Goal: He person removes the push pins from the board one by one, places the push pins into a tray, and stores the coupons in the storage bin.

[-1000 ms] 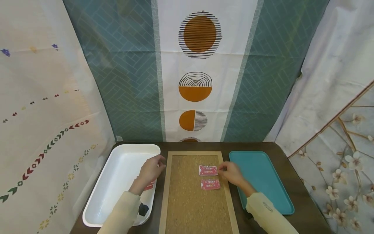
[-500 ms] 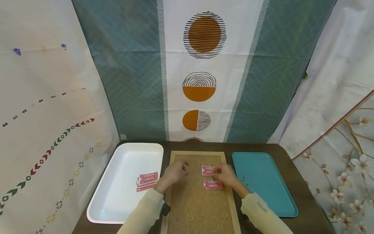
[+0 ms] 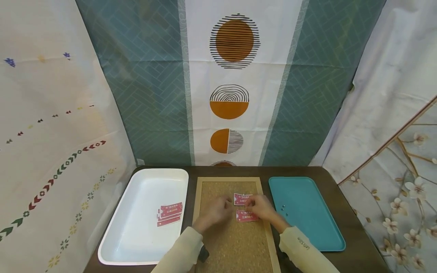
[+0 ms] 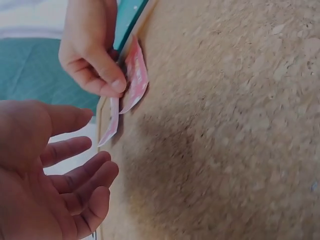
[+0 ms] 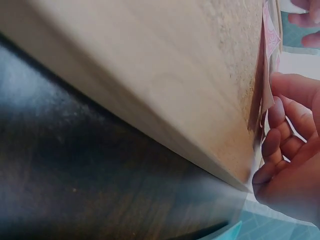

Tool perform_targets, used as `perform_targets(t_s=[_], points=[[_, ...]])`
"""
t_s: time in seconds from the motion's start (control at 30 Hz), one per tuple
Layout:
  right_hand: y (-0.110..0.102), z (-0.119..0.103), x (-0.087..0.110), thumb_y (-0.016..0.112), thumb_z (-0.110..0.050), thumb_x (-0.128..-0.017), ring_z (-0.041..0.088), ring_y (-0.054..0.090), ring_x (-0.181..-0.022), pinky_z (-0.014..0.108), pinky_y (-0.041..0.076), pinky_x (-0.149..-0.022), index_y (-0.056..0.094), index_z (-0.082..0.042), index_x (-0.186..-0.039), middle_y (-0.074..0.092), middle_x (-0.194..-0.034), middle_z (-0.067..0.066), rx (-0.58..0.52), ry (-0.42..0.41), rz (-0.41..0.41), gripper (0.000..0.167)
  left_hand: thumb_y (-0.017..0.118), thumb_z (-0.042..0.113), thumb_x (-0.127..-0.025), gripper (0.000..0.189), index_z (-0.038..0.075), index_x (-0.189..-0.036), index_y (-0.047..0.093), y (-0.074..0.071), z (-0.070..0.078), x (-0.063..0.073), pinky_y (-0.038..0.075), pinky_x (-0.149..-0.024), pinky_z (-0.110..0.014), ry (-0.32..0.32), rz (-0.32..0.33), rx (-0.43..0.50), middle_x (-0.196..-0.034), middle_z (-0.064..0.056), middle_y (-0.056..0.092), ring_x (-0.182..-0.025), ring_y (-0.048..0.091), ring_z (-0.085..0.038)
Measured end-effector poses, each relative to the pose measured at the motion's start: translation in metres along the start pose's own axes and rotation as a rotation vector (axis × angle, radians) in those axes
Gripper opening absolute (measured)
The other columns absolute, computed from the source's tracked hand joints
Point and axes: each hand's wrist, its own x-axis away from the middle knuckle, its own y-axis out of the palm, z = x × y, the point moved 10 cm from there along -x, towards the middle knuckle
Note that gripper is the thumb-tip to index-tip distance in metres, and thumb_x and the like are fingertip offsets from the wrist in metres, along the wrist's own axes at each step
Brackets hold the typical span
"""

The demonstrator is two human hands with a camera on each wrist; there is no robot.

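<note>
Two pink-and-white paper coupons sit one above the other on the framed corkboard [image 3: 235,246], near its right side. At the right end of the upper coupon [image 3: 239,199], my right hand [image 3: 262,207] pinches the paper between thumb and fingers, as the right wrist view shows too. The lower coupon [image 3: 246,216] lies just under that hand, its face bowed off the cork in the left wrist view. My left hand [image 4: 55,170] hovers over the board left of the coupons, fingers spread and holding nothing.
Left of the board is a white tray [image 3: 116,242] with several pink coupons [image 3: 170,210] inside. A teal tray [image 3: 307,212] lies to the right, with several tiny pins [image 3: 283,207] near its left edge. Patterned cloths hang around the dark table [image 3: 358,254].
My left hand has moved right, from over the white tray to over the corkboard beside the coupons. The right hand has shifted left from the board's right edge onto the upper coupon.
</note>
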Motion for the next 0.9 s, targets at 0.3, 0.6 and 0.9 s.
perform_targets(t_s=[0.3,0.6,0.9], points=[[0.005,0.004,-0.002,0.076,-0.01,-0.082,0.012,0.053,-0.068,0.028,0.047,-0.059,0.07,-0.016,-0.076,0.058,-0.073,-0.007,-0.001,-0.004,-0.035,0.01,0.065,0.026,-0.094,0.034,0.011,-0.124,0.059,0.014,0.005,-0.008,0.046,-0.058,-0.03,0.047,0.031,0.004,-0.093,0.0,0.062,-0.071,0.054,-0.012],[0.006,0.006,-0.002,0.077,-0.011,-0.081,0.013,0.053,-0.068,0.027,0.047,-0.057,0.069,-0.016,-0.076,0.057,-0.074,-0.005,-0.022,-0.008,-0.068,0.011,0.065,0.021,-0.093,0.04,0.01,-0.13,0.055,0.024,0.002,-0.009,0.044,-0.054,-0.03,0.014,0.034,0.014,-0.093,-0.001,0.062,-0.065,0.053,-0.011],[0.008,0.008,-0.003,0.078,-0.01,-0.08,0.012,0.054,-0.067,0.026,0.047,-0.055,0.069,-0.015,-0.076,0.059,-0.073,-0.006,-0.029,-0.01,-0.08,0.011,0.066,0.018,-0.093,0.029,0.008,-0.12,0.061,0.034,0.003,-0.01,0.044,-0.054,-0.029,-0.003,0.006,0.038,-0.081,0.006,0.055,-0.066,0.052,-0.011]])
